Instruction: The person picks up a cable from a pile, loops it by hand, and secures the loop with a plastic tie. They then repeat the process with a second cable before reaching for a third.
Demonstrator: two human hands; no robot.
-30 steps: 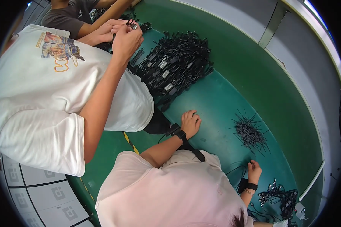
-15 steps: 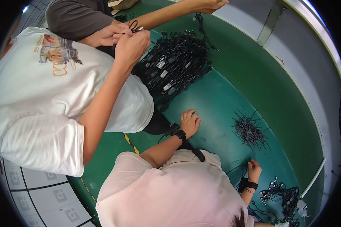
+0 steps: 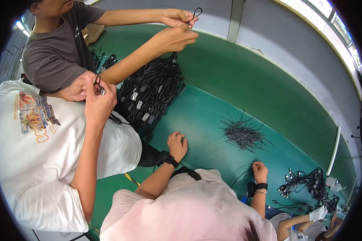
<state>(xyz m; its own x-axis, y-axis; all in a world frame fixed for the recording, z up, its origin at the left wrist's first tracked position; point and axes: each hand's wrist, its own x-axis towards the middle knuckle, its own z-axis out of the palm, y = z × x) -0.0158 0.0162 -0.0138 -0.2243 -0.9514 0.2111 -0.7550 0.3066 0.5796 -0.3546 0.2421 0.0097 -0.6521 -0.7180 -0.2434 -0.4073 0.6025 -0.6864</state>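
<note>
My left hand rests on the green table, its fingers apart and nothing in them. Loosely curled, with gaps between the fingers, my right hand lies further right on the tabletop; nothing shows in its grasp. Dark bands with small black devices sit on both wrists. Beside the right wrist a thin black cable makes a loop. Beyond and between my hands is a loose heap of thin black ties; neither hand touches it.
A large pile of black cables covers the table's left part. Two co-workers there hold cables, a black loop in one's hands. Right lies another bundle of black cables, near a white plug and another person's white-gloved hand.
The view has swung, so the scene sits further left. The grey-shirted co-worker's hands have come together, holding a cable loop up over the pile. My hands still rest on the table.
</note>
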